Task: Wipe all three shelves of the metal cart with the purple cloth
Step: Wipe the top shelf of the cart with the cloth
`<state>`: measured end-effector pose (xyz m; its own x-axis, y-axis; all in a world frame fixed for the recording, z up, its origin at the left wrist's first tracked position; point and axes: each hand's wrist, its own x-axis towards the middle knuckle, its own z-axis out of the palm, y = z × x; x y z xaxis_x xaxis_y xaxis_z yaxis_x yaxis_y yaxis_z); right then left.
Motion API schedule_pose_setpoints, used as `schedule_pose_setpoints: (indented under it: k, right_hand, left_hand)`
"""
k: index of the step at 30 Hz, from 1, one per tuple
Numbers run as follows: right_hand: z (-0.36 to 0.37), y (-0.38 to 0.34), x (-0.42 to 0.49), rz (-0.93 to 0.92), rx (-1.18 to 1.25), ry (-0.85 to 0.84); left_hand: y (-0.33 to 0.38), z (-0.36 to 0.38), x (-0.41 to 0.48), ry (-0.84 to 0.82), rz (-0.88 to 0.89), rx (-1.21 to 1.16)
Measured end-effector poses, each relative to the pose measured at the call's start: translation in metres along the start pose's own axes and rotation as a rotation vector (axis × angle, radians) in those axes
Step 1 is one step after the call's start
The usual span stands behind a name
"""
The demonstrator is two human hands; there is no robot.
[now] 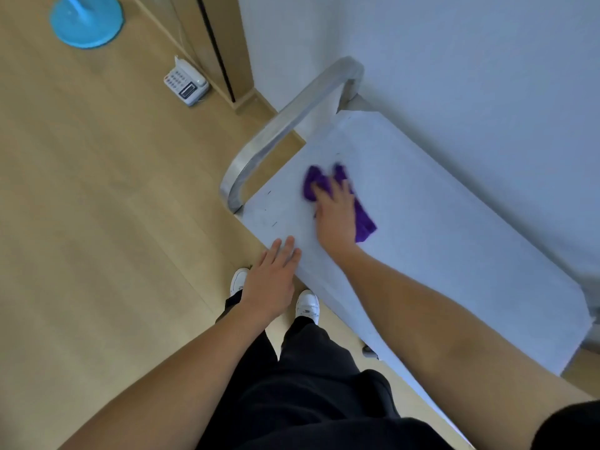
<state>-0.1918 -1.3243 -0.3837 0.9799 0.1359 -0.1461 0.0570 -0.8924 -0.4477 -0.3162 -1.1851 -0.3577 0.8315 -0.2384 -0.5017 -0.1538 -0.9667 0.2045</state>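
The metal cart's top shelf [438,241] is a pale flat surface running from upper left to lower right, with a curved metal handle [285,125] at its far end. The purple cloth [363,222] lies crumpled on the shelf near the handle end. My right hand [336,216] presses flat on the cloth with fingers spread, blurred by motion. My left hand [272,280] rests with straight fingers on the shelf's near edge. The two lower shelves are hidden under the top one.
The cart stands against a white wall [454,60]. A white desk telephone [186,82] lies on the wooden floor by a door frame [214,47]. A blue round fan base [86,21] stands at the top left. My white shoes [306,305] are beside the cart.
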Motion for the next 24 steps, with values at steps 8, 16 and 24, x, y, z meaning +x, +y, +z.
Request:
schedule_pose_setpoints:
  k: [8,16,24]
  right_hand:
    - [0.008,0.003,-0.021,-0.153,-0.017,-0.107]
    - [0.011,-0.001,-0.062,0.690,0.150,0.240]
    - [-0.002,-0.029,-0.086,0.727,0.331,0.228]
  left_hand:
    - [-0.050,-0.003,0.006,0.004,0.300,0.129]
    - [-0.086,-0.042,0.039,-0.063,0.552,0.165]
    - [-0.070,-0.059,0.059,-0.019,0.620,0.276]
